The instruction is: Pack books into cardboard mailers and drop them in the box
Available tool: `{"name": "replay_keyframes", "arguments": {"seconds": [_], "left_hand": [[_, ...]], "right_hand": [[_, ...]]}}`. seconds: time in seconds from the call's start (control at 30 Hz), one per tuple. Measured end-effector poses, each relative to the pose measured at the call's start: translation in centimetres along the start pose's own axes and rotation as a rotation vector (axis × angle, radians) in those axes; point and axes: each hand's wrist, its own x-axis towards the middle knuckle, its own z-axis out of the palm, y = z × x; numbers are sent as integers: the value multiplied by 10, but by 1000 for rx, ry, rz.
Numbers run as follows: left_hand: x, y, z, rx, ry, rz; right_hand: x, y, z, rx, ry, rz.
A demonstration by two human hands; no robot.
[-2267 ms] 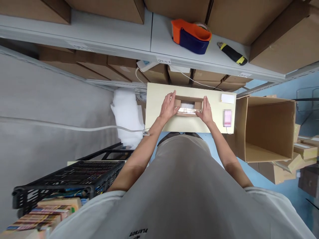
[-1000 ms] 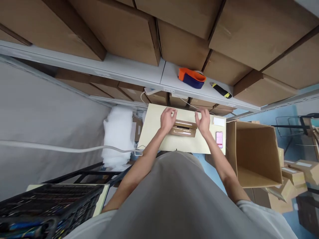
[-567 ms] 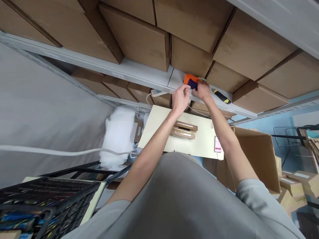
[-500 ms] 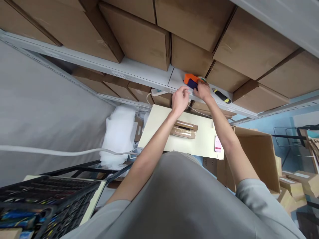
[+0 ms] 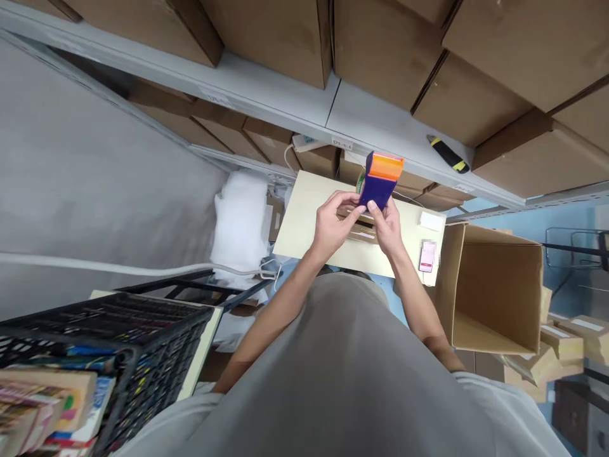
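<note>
Above the pale table, my right hand [image 5: 389, 230] grips an orange and dark purple tape dispenser [image 5: 378, 190], thumb pressed on its near end. My left hand [image 5: 335, 219] is at its lower left edge, thumb and fingers closing on that end. Part of a tape roll [image 5: 360, 182] shows along the dispenser's left side. Beneath the hands, a small taped cardboard box [image 5: 364, 235] lies on the table [image 5: 304, 209], partly hidden by them.
Large cardboard boxes [image 5: 380, 51] fill the shelf, where a black and yellow utility knife [image 5: 448, 154] lies. A phone [image 5: 427, 256] is at the table's right. An open carton [image 5: 497, 285] stands beyond. To the left are white packing foam [image 5: 240, 222] and a black crate [image 5: 166, 368].
My right hand has lifted the tape dispenser off the shelf and brought it nearer, over the table. My left hand has come onto it. The view has shifted a little.
</note>
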Motion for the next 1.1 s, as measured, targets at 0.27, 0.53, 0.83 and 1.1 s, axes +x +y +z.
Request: {"name": "replay_keyframes", "arguments": {"seconds": [0.27,0.53,0.83,1.1], "left_hand": [[-15,5,-39,202,-70,46],[-10,21,-77,68,12,-14],[3,36,-85,5,-189,-51],[-1,30,-75,41,-138,37]], "right_hand": [[-8,9,13,126,-72,106],[-40,4,4,-314,-166,-76],[-55,-9,-34,-482,-352,-279],[-57,-10,-50,-495,-412,-152]]}}
